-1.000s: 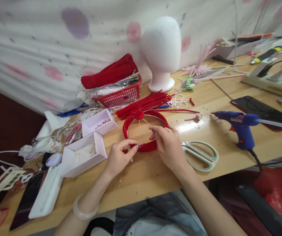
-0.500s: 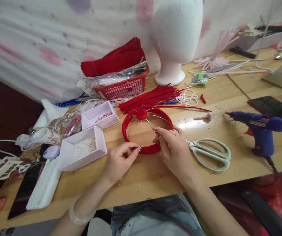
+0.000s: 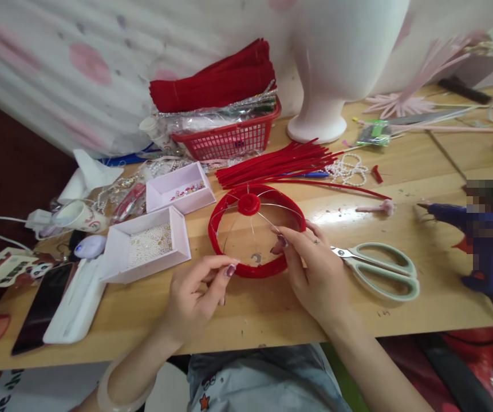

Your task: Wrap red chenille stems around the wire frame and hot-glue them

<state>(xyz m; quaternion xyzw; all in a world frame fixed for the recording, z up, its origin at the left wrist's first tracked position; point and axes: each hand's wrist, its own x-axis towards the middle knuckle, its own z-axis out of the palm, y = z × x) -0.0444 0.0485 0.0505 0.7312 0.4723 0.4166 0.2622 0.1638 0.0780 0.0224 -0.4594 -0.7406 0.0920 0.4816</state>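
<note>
A red fuzzy-covered ring (image 3: 263, 271) lies on the table, thin wires running from it up to a small round red hub (image 3: 249, 204). My right hand (image 3: 315, 269) is closed on the ring's right side, with thumb and index finger at one of the wires. At the front left edge, my left hand (image 3: 198, 292) has its thumb and index tip pinched together, close against the ring. Whatever lies between those fingertips is too small to make out. A small silvery crescent (image 3: 256, 258) shows inside the ring's front edge.
Green-handled scissors (image 3: 383, 269) lie right of my right hand, with a blue glue gun (image 3: 448, 214) beyond. Red pipe cleaners (image 3: 276, 163) lie behind the ring. Boxes of pearl beads (image 3: 149, 243) and gems (image 3: 180, 189) stand left. Behind are a red basket (image 3: 229, 140) and white foam head (image 3: 319, 114).
My left fingertips have shifted left along the ring's front edge, and the silvery crescent now shows. My right hand keeps its hold. The camera view has shifted, too.
</note>
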